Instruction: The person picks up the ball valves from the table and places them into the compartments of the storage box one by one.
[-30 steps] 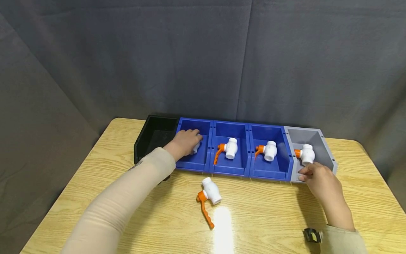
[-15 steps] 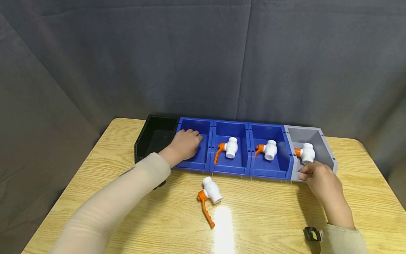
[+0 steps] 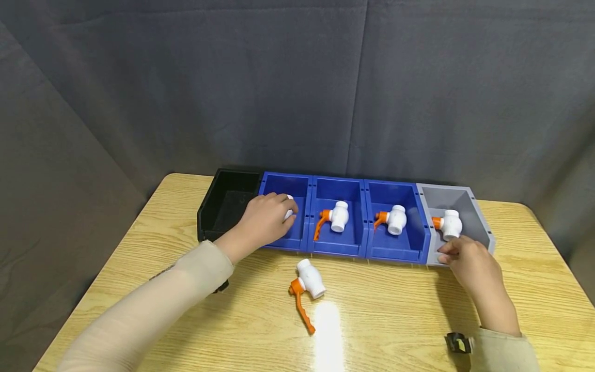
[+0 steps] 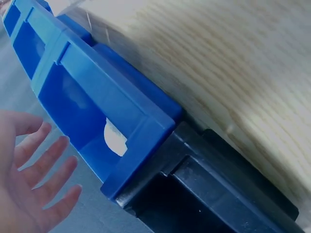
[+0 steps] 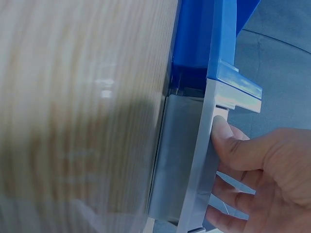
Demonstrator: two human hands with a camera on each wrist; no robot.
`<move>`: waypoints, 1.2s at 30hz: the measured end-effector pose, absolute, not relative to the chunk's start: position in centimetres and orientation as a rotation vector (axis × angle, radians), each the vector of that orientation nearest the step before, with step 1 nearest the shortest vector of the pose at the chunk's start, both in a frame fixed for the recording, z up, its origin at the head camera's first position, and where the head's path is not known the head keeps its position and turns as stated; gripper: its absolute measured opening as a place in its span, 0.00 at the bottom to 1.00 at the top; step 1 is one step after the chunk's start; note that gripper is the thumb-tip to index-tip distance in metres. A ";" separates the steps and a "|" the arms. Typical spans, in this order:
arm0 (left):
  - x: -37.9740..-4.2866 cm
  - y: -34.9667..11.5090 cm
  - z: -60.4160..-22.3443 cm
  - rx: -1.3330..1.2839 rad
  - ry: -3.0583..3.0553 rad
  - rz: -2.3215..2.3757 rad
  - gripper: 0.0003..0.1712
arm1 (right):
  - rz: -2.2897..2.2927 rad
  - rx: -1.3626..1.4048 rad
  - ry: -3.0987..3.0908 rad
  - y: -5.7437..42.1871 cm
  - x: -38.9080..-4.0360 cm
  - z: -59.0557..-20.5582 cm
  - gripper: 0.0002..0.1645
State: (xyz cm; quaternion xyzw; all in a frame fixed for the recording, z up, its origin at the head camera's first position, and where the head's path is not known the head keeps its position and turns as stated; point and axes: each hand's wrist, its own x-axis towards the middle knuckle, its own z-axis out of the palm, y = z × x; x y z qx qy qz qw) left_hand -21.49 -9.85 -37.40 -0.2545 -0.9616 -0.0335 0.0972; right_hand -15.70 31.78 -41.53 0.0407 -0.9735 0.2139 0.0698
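My left hand [image 3: 262,219] is over the leftmost blue bin [image 3: 299,183], its fingers loosely spread and apart from the white valve [image 4: 114,138] inside. The hand covers most of that valve in the head view. At the grey bin [image 3: 479,222] on the right, my right hand [image 3: 471,266] holds the front lip, thumb on the rim and fingers behind it in the right wrist view. Just beyond its fingertips lies a white ball valve [image 3: 451,225] with an orange stem. Another ball valve [image 3: 310,279] with a long orange handle lies on the table before the bins.
The middle blue bin [image 3: 325,186] and the right blue bin [image 3: 409,256] each hold a white valve with an orange handle. A black bin [image 3: 232,204] ends the row at left. Behind the wooden table [image 3: 381,310] hangs a dark grey cloth [image 3: 297,88].
My left hand has let go of the valve in the leftmost blue bin and drawn back slightly toward me. My right hand stays at the grey bin.
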 end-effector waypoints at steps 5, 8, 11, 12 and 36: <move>-20.5 -10.2 -37.4 -0.776 -2.801 -0.136 0.08 | 0.640 0.119 -2.929 31.8 -15.7 -41.5 0.02; -19.8 -10.5 -37.4 -0.797 -2.774 -0.161 0.08 | 0.641 0.121 -2.925 31.8 -15.7 -41.6 0.02; -19.3 -10.6 -37.4 -0.821 -2.745 -0.177 0.07 | 0.643 0.124 -2.920 31.7 -15.6 -41.6 0.02; -19.2 -10.6 -37.3 -0.825 -2.739 -0.179 0.07 | 0.643 0.125 -2.917 31.7 -15.6 -41.6 0.02; -15.6 -9.2 -37.7 -1.026 -2.600 -0.097 0.09 | 0.637 0.106 -2.924 31.7 -15.7 -41.5 0.03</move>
